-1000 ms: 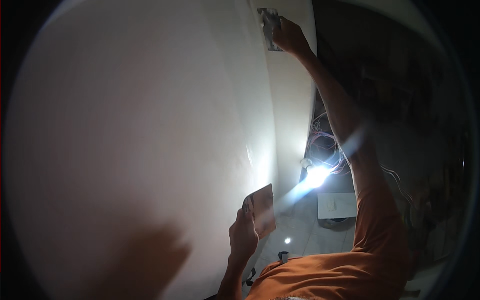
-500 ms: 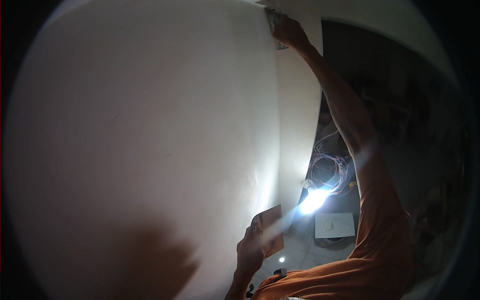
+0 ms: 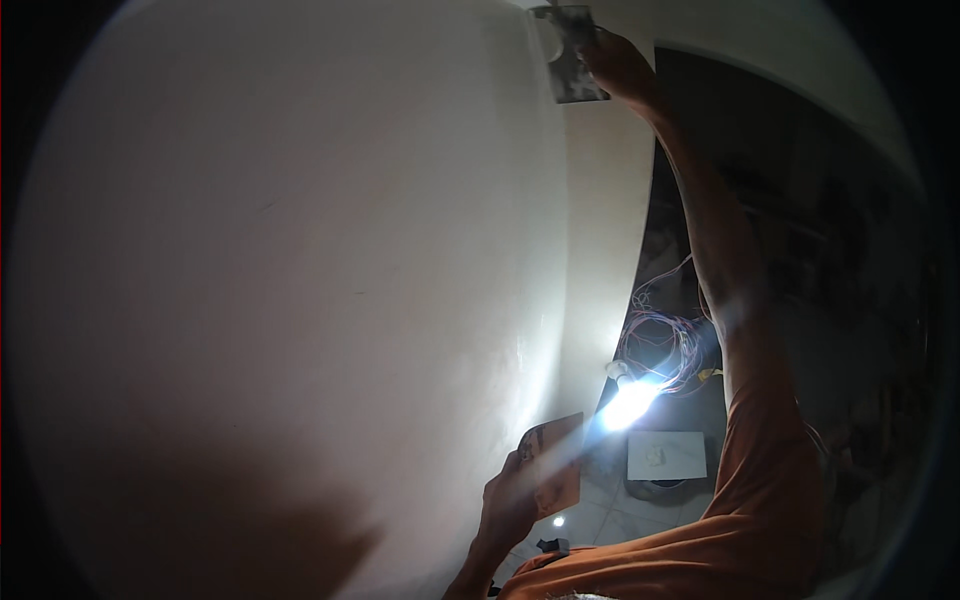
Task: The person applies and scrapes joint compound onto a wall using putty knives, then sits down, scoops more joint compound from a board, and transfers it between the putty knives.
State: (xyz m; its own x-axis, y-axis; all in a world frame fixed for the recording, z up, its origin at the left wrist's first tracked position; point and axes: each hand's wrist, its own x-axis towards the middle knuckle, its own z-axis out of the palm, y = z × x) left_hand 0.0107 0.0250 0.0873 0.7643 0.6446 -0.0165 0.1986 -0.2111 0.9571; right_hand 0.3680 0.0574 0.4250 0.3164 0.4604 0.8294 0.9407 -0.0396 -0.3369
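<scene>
At the top, my right hand (image 3: 622, 68) is closed round a flat rectangular trowel (image 3: 572, 82) with a dark, smeared blade. The blade is at the inner corner where the broad pale wall (image 3: 300, 250) meets a narrow side strip (image 3: 606, 200). Lower down, my left hand (image 3: 506, 506) grips a thin orange-brown plate (image 3: 560, 475) by its left edge. That plate has dark smears on it and is held tilted, close to the wall. Part of the left hand's fingers is hidden behind the plate.
A glaring lamp (image 3: 630, 403) shines right of the plate, below a loose coil of thin wires (image 3: 685, 345). On the tiled floor (image 3: 625, 525), a white board (image 3: 685, 455) bearing a small pale lump rests on a round container. The right side is dark.
My right hand and the trowel have shifted right, and the blade has turned so its flat face shows. The left hand with its plate sits slightly further right in the view.
</scene>
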